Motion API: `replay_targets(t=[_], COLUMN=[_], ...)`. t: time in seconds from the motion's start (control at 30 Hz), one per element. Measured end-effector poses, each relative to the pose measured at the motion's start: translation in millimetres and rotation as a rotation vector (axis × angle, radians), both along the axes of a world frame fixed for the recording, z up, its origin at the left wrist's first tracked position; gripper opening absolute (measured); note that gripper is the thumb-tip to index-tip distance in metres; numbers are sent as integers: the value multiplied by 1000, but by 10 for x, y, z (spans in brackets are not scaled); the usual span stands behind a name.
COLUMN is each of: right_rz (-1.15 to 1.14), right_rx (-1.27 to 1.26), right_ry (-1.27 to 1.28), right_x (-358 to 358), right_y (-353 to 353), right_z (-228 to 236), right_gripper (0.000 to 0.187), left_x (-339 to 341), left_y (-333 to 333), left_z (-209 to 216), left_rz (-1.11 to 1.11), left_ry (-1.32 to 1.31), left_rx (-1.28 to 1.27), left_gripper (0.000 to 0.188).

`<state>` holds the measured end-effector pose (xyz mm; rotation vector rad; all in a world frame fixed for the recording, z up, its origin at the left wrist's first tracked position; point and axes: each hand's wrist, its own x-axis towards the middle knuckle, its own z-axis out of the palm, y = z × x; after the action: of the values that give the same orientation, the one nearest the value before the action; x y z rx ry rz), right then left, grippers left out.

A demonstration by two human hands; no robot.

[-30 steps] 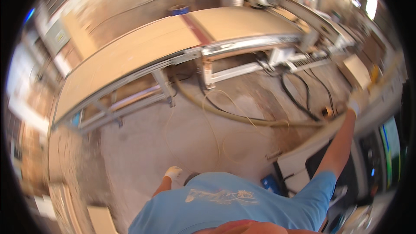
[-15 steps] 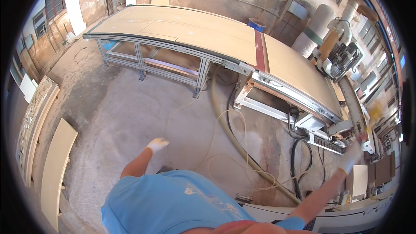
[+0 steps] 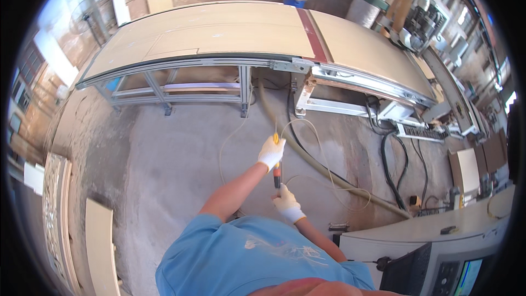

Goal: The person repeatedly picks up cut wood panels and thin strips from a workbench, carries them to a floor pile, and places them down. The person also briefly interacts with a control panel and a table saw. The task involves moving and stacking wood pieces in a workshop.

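Observation:
My left hand [image 3: 271,153], in a white glove with a yellowish cuff, is closed around the upper part of a slim yellow, red and black hand tool [image 3: 277,174]. A thin tip rises above that grip. Below it, my right hand [image 3: 286,201], gloved the same way, is closed at the tool's dark lower end; its fingers are partly hidden. The tool is held upright in front of my blue shirt. Beside it a thin pale hose [image 3: 313,126] loops over the floor; where it joins the tool I cannot make out.
Ahead stands a long table [image 3: 246,68] bearing pale board sheets [image 3: 219,33], joined to a machine bed [image 3: 367,55] on the right. A thick hose [image 3: 323,170] and black cables [image 3: 392,175] cross the floor. Panels [image 3: 98,246] lean at left; a control console [image 3: 433,235] sits at lower right.
My right hand has come from the far right to the middle, bringing the yellow-and-red tool. My left hand has moved right and closed on it. The view has turned right.

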<state>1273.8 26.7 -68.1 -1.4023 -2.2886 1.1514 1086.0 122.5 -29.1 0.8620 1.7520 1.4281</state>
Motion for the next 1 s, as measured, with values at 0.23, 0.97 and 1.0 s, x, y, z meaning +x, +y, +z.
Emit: replay_targets(t=[0.23, 0.97, 1.0], right_rz=[175, 391, 427], right_rx=[-128, -67, -65], right_ry=[-14, -579, -575], right_x=[179, 600, 485], right_y=[-41, 450, 495], right_z=[-480, -624, -571], right_gripper=[37, 45, 45], left_x=[-639, -4169, -4191], left_y=[869, -1706, -1729], left_z=[592, 860, 794], left_rz=[22, 936, 888], left_ry=[448, 260, 237], left_rx=[-191, -326, -291], left_gripper=[49, 45, 45])
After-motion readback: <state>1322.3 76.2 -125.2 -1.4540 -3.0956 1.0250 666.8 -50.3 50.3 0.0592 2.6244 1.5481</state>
